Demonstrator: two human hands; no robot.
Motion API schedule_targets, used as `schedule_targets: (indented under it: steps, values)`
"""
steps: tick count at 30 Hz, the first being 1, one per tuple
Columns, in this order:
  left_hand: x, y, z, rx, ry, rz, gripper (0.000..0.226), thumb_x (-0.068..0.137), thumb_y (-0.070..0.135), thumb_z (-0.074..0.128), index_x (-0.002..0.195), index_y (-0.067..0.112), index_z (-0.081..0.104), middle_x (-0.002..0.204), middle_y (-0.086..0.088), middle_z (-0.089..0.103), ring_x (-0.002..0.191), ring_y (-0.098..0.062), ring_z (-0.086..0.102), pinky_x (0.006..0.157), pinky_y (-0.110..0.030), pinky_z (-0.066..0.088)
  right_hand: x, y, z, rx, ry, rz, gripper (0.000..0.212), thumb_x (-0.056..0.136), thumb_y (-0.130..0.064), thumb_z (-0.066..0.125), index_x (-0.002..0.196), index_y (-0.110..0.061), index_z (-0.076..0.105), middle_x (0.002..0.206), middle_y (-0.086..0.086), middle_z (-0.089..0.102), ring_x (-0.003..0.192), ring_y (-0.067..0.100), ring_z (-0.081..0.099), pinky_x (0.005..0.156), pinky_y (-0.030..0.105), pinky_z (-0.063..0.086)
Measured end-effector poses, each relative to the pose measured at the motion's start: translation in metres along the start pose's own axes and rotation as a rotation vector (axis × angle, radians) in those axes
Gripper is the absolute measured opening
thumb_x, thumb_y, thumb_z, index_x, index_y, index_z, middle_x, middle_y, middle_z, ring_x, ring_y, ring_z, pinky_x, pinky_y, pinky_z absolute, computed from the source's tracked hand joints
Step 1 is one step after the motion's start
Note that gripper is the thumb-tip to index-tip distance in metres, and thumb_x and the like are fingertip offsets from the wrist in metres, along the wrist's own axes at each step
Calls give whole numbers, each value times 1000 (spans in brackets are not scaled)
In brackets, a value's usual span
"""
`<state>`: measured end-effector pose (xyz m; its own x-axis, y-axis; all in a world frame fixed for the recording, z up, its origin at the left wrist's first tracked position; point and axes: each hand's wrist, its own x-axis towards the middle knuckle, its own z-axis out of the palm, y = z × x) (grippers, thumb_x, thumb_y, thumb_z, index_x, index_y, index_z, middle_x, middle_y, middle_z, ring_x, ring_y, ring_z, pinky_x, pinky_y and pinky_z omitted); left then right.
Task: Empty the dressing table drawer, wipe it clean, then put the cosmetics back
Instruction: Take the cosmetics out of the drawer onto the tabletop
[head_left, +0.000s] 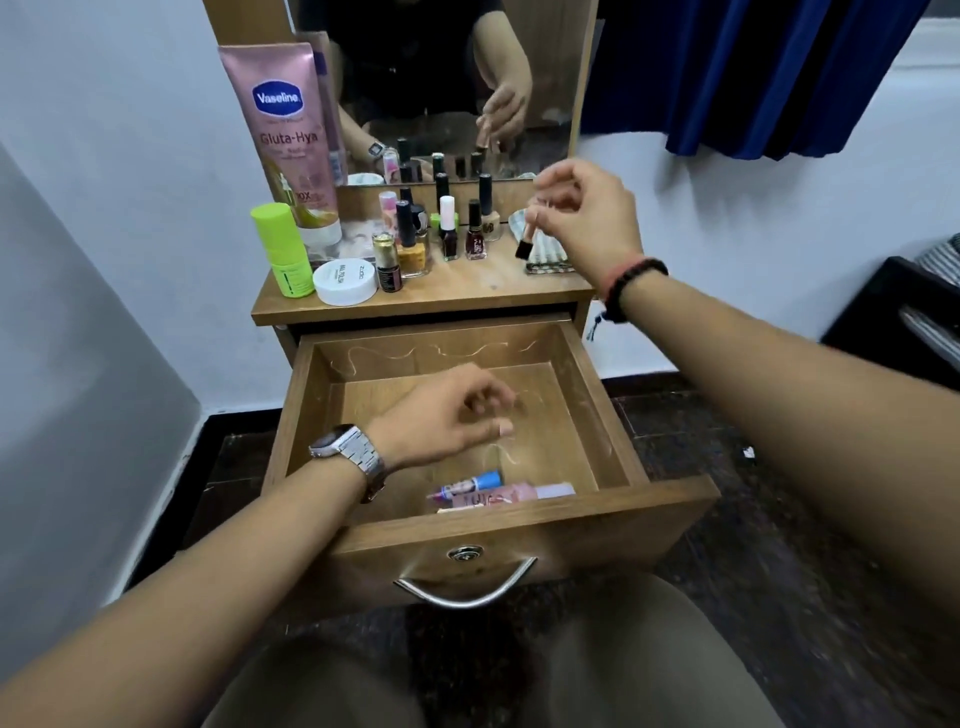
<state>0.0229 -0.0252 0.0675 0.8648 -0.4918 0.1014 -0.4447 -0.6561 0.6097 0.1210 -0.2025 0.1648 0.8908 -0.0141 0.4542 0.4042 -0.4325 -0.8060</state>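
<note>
The drawer of the dressing desk stands pulled fully out, and most of its contents are already lined up on the desk top in front of the mirror: a tall pink Vaseline tube leaning at the back, a lime green bottle, a flat white jar and a cluster of nail polish bottles. They sit toward the left and back, probably to leave the right side free for what is yet to come out.

The right hand hovers above the desk's right end, over a folded striped cloth. Its grip is a light fingertip pinch on a slim pinkish cosmetic tube with a black cap, which hangs cap-down, seemingly on its way to being set with the others. The cloth lies close by, likely ready for the wiping step.

The left hand reaches down into the drawer with fingers loosely curled and holding nothing, apparently heading for the next item. Two things remain at the drawer's front edge: a small tube with a blue cap and a pink tube lying on their sides, touching.

Emptying looks nearly finished; wiping has not begun, judging by the pale smears on the drawer floor.
</note>
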Motion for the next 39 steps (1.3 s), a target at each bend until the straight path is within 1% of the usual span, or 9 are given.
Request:
schedule_targets:
  steps: [2, 4, 9, 15, 20, 24, 31, 36, 39]
  values:
    - [-2, -2, 5, 113, -172, 27, 31, 85, 34, 69, 113, 24, 63, 102, 11, 56, 93, -5, 53, 79, -8, 40, 23, 3, 13, -68, -13, -40, 22, 82, -1, 67, 101, -11, 62, 82, -2, 66, 70, -1, 62, 67, 9, 51]
    - [-4, -3, 7, 169, -263, 39, 31, 84, 34, 70, 112, 24, 63, 101, 10, 54, 91, -2, 50, 74, -2, 34, 41, 6, 26, -136, -17, -79, 24, 80, 2, 65, 101, -9, 61, 75, -4, 63, 69, 4, 62, 66, 13, 53]
    - [-2, -5, 10, 187, -318, 64, 33, 79, 32, 76, 107, 20, 64, 99, 5, 57, 77, 6, 46, 68, 0, 33, 66, 21, 45, -232, -70, -68, 29, 80, 2, 66, 104, -13, 57, 84, 6, 66, 76, 13, 67, 57, 5, 46]
    - [-1, -5, 10, 150, -368, 34, 28, 81, 30, 75, 104, 18, 65, 91, 6, 60, 70, 5, 50, 63, -2, 38, 70, 35, 53, -299, -90, -27, 32, 82, 2, 65, 107, -14, 55, 88, 1, 58, 63, 0, 55, 51, 0, 39]
    - [-2, -5, 9, 159, -349, 44, 24, 83, 30, 72, 102, 19, 65, 92, 7, 59, 71, 5, 49, 63, -2, 37, 71, 36, 55, -294, -105, -34, 34, 83, -2, 69, 111, -13, 54, 99, 6, 58, 68, -2, 54, 50, -3, 37]
    - [-2, -7, 9, 169, -363, 14, 18, 86, 23, 69, 103, 18, 65, 92, 8, 61, 74, 5, 51, 63, -2, 36, 67, 32, 50, -274, -112, -49, 38, 82, -2, 69, 114, -11, 51, 88, 3, 61, 75, 9, 60, 61, 5, 47]
    - [-3, -10, 10, 185, -378, -44, 22, 85, 16, 69, 106, 18, 65, 97, 6, 64, 76, 3, 53, 65, -5, 40, 63, 26, 30, -285, -51, -67, 50, 78, -19, 76, 119, -15, 48, 99, 1, 58, 90, 14, 59, 82, 25, 51]
    - [-4, -10, 10, 189, -392, -84, 29, 83, 16, 72, 110, 21, 65, 98, 5, 68, 82, -5, 60, 76, -19, 49, 34, 9, 7, -162, 44, -99, 44, 81, -19, 70, 119, -16, 49, 102, -2, 57, 85, 5, 52, 78, 13, 48]
    - [-5, -10, 10, 268, -372, -70, 31, 83, 18, 69, 114, 23, 64, 99, 6, 66, 83, -9, 59, 70, -15, 45, -2, 3, -3, -140, -6, -179, 34, 85, -15, 65, 117, -16, 51, 104, -3, 59, 93, 7, 58, 83, 16, 50]
